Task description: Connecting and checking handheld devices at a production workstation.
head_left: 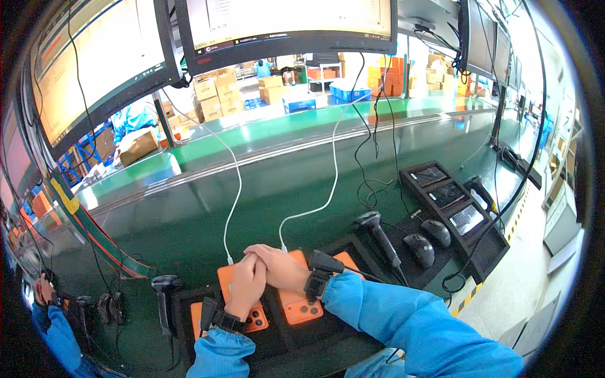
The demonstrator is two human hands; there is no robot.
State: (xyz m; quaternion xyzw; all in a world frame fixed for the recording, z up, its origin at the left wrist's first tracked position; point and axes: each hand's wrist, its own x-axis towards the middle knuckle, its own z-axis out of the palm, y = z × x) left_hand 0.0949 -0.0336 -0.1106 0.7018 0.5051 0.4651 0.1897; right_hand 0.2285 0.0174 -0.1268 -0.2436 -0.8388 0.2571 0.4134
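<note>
**A:** Head view: what have my hands got?

**B:** Your left hand (244, 285) and right hand (280, 268) lie folded over each other, fingers curled, resting on the orange phones (301, 309) in the black tray (328, 249). I cannot tell whether either actually grips one.

**A:** How would a phone handle?

**B:** I'd judge it stiff, light, with a smooth back that may slip; pinch the long edges. The white cables (234, 208) run to the phones' top ends, so they tether them.

**A:** Room?

**B:** Handheld scanner (377, 232) and mice (421, 249) crowd the right; the green conveyor (283, 176) ahead lies open.
</note>
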